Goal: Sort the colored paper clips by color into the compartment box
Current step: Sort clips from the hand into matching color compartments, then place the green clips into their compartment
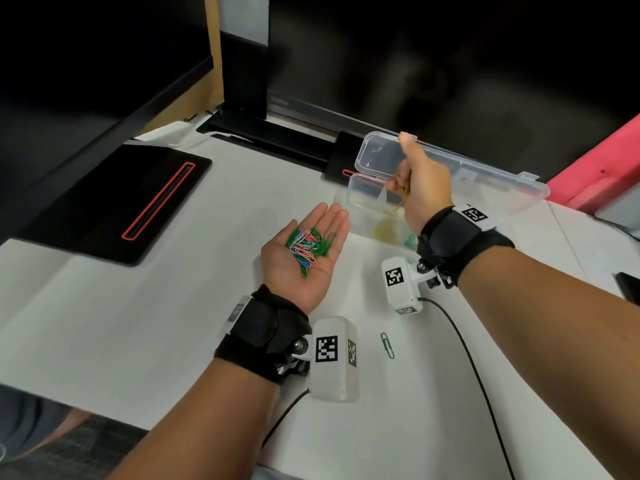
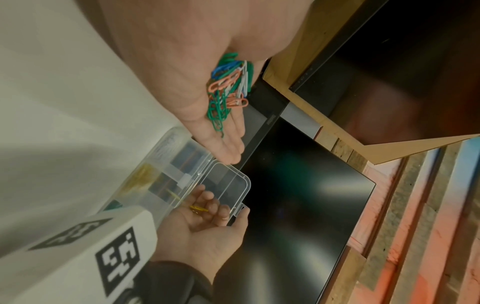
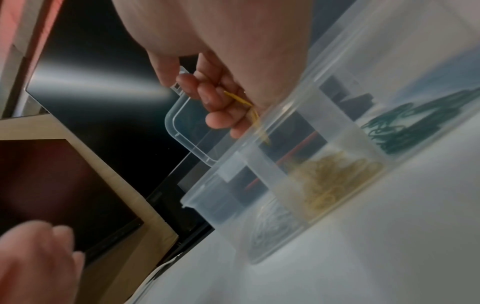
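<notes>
My left hand (image 1: 329,220) lies palm up and flat, just left of the box, carrying a mixed pile of paper clips (image 1: 308,247) in green, pink, blue and white. My right hand (image 1: 415,181) hovers over the clear compartment box (image 1: 367,199), whose lid (image 1: 377,150) stands open. Its curled fingers (image 3: 215,98) hold yellow paper clips (image 3: 240,99) that dangle above the compartment of yellow clips (image 3: 335,176). The neighbouring compartments hold green clips (image 3: 415,123) and pale clips (image 3: 275,226). One green clip (image 1: 388,344) lies alone on the white table.
A black pad with a red outline (image 1: 114,202) lies at the left. A monitor stand (image 1: 263,133) and dark screen rise behind the box. A pink block (image 1: 595,168) sits at the far right, and a dark phone-like object (image 1: 628,285) at the right edge. Camera cables (image 1: 464,344) trail across the table.
</notes>
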### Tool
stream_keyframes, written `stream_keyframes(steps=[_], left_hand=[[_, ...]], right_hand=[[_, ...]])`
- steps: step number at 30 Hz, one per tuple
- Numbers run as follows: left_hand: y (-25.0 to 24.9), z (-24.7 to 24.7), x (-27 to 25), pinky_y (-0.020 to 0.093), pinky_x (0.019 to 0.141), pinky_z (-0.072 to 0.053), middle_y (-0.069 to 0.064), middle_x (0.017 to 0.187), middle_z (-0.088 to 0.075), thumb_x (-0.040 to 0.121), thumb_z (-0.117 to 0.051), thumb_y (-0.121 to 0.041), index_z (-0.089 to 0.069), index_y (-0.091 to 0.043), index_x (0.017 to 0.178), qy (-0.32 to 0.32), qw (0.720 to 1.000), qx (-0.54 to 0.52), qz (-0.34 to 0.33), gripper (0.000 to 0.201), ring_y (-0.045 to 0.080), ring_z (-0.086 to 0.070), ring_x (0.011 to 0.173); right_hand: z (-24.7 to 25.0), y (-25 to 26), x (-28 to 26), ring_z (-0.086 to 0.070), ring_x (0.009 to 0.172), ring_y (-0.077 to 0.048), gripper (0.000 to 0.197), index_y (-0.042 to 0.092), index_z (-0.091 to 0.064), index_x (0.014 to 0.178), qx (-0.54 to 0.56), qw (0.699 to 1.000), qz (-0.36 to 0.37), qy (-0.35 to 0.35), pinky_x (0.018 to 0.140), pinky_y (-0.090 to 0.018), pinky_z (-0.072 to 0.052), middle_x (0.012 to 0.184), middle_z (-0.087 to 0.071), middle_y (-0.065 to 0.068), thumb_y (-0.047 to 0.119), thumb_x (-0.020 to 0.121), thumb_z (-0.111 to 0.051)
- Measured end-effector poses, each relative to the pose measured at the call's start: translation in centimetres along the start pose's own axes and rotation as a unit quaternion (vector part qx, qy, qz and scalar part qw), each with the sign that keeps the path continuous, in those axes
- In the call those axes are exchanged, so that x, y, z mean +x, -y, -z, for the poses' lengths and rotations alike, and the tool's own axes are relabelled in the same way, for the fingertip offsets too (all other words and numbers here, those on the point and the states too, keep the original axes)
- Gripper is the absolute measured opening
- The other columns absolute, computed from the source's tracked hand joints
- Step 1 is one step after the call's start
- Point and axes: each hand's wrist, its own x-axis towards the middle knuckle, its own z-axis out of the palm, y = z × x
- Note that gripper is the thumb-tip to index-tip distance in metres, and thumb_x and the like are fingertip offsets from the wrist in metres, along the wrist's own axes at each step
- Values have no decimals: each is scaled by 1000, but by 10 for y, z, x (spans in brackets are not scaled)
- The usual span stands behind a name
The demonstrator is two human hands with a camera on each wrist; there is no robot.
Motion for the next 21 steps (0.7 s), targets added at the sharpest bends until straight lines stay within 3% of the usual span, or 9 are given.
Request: stream_keyframes(steps=[7, 15, 17, 19, 21], left_hand=[[0, 0, 0, 44, 91, -50, 26, 113, -67, 102, -31, -21, -60, 9, 114, -7, 1000, 7, -8, 43, 37, -66, 103], [0, 1, -3, 44, 89, -51, 26, 112, -67, 102, -31, -20, -60, 9, 115, -16, 1000, 17, -16, 43, 37, -68, 98], [-1, 1, -3, 44, 88, -51, 26, 110, -68, 102, -31, -20, -60, 9, 114, -18, 999, 19, -18, 43, 37, -68, 97], [-1, 2, -3, 44, 88, -51, 26, 108, -68, 102, -30, -20, -60, 9, 113, -19, 999, 18, -18, 43, 37, -67, 97], [0, 1, -3, 44, 89, -50, 26, 106, -68, 102, -30, -20, -60, 9, 112, -20, 999, 23, -15, 43, 37, -67, 97]], right_hand=[[8, 2, -1, -60, 61, -20, 58, 15, -46, 44, 3, 999, -1, 43, 90, -39, -54, 49, -43, -3, 45, 93, -56], [19, 9, -2, -67, 75, -27, 53, 12, -56, 54, -15, 997, -26, 77, 87, -32, -55, 57, -54, -5, 42, 98, -50], [22, 14, -6, -67, 78, -27, 50, 16, -56, 56, -69, 993, -20, 89, 85, -35, -53, 60, -60, -4, 43, 97, -50], [28, 24, -19, -61, 69, -21, 42, 15, -57, 61, -162, 979, 12, 122, 75, -37, -48, 62, -60, -3, 38, 96, -53], [37, 33, -39, -58, 61, -15, 34, 11, -62, 67, -299, 930, 49, 208, 67, -34, -48, 63, -62, -4, 35, 92, -61]])
